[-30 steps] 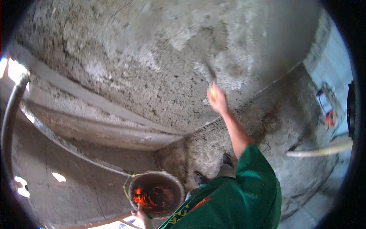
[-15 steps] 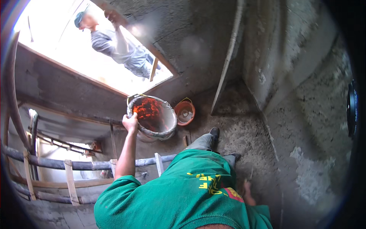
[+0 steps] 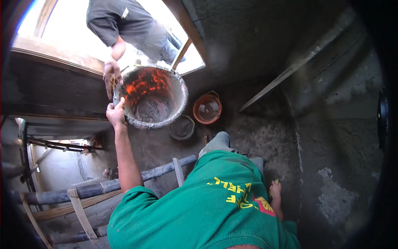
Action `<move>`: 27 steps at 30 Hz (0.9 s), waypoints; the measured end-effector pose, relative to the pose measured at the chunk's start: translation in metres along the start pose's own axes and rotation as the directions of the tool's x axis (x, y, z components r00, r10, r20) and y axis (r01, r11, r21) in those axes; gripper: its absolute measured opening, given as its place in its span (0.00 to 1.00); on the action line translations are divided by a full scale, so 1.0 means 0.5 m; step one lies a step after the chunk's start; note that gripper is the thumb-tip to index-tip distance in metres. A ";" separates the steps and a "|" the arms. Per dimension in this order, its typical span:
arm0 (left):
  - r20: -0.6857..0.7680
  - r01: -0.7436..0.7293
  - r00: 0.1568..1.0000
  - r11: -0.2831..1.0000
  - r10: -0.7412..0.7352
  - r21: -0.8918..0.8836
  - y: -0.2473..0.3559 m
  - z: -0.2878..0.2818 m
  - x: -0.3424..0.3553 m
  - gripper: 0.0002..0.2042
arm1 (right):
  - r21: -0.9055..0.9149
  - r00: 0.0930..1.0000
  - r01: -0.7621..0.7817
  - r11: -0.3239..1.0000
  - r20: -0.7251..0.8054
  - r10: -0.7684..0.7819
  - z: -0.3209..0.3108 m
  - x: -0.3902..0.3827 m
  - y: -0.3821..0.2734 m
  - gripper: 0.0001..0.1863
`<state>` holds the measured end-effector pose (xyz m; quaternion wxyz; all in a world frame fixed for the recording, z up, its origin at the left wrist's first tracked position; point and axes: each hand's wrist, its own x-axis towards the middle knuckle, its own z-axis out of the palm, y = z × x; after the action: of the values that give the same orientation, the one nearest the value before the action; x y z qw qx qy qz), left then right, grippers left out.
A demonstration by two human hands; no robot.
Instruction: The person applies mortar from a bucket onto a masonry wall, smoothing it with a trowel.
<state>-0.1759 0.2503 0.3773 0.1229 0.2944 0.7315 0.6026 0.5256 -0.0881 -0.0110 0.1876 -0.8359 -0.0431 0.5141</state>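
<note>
My left hand (image 3: pixel 115 114) is raised and grips the near rim of a big round bucket (image 3: pixel 174 112), orange inside and crusted with grey mortar. A person in a dark shirt (image 3: pixel 120 20) leans in through the bright opening above, and that person's hand (image 3: pixel 111 74) holds the bucket's rim just above mine. My right hand (image 3: pixel 275 190) hangs low beside my green shirt, closed on a yellow-handled tool (image 3: pixel 273 181) whose blade is hidden.
A smaller orange bucket (image 3: pixel 207 108) and a dark round pan (image 3: pixel 181 127) sit on the rough floor below. Lashed poles of a scaffold (image 3: pixel 124 178) cross at lower left. A long plank (image 3: pixel 298 66) leans against the cement wall (image 3: pixel 344 174) on the right.
My right hand came down from the plastered wall. My left hand lifted the large bucket up to the opening, where the other person's hand took hold of its rim.
</note>
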 end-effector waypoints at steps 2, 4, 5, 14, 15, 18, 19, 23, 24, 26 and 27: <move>0.007 -0.009 1.000 0.999 0.009 0.035 -0.018 0.012 0.025 0.12 | -0.100 0.999 0.037 0.994 0.037 -0.034 0.067 -0.065 -0.153 0.10; 0.032 -0.045 0.999 0.990 0.041 0.136 -0.036 0.028 0.054 0.13 | -0.201 0.997 0.067 0.977 0.045 -0.059 0.123 -0.119 -0.270 0.10; 0.046 -0.074 0.996 0.993 0.071 0.088 -0.054 0.046 0.073 0.12 | -0.250 0.988 0.145 0.957 0.084 -0.127 0.153 -0.140 -0.320 0.10; 0.068 -0.340 0.934 0.816 0.350 0.467 -0.126 0.084 0.232 0.17 | -0.529 0.925 0.379 0.759 0.193 -0.327 0.338 -0.263 -0.570 0.12; 0.056 -0.298 0.947 0.804 0.315 0.515 -0.115 0.098 0.249 0.18 | -0.530 0.931 0.366 0.765 0.197 -0.308 0.339 -0.262 -0.570 0.13; -0.061 -0.159 0.984 0.976 0.170 0.146 -0.156 0.085 0.266 0.37 | -0.648 0.934 0.353 0.675 0.208 -0.289 0.366 -0.276 -0.555 0.18; -0.121 -0.179 0.977 0.983 0.174 -0.033 -0.214 0.089 0.259 0.29 | -0.682 0.943 0.329 0.653 0.201 -0.265 0.372 -0.278 -0.546 0.19; -0.039 0.197 0.979 0.893 -0.198 0.405 -0.646 0.078 0.117 0.26 | -0.742 0.979 0.197 0.641 0.186 -0.085 0.394 -0.255 -0.485 0.15; -0.003 0.300 0.936 0.794 -0.352 0.528 -0.797 0.078 0.053 0.30 | -0.769 0.983 0.171 0.616 0.175 -0.053 0.390 -0.257 -0.472 0.15; 0.187 0.293 0.764 0.590 -0.618 0.752 -0.968 0.137 -0.080 0.43 | -0.784 0.981 0.138 0.605 0.191 0.023 0.386 -0.242 -0.448 0.13; 0.272 0.218 0.704 0.564 -0.656 0.796 -1.055 0.163 -0.134 0.47 | -0.802 0.984 0.115 0.587 0.174 0.046 0.388 -0.229 -0.439 0.13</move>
<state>-0.2282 0.2246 -0.1577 0.3531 0.2740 0.8882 0.1063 0.3286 0.1368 0.0862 -0.2072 -0.7797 -0.3047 0.5062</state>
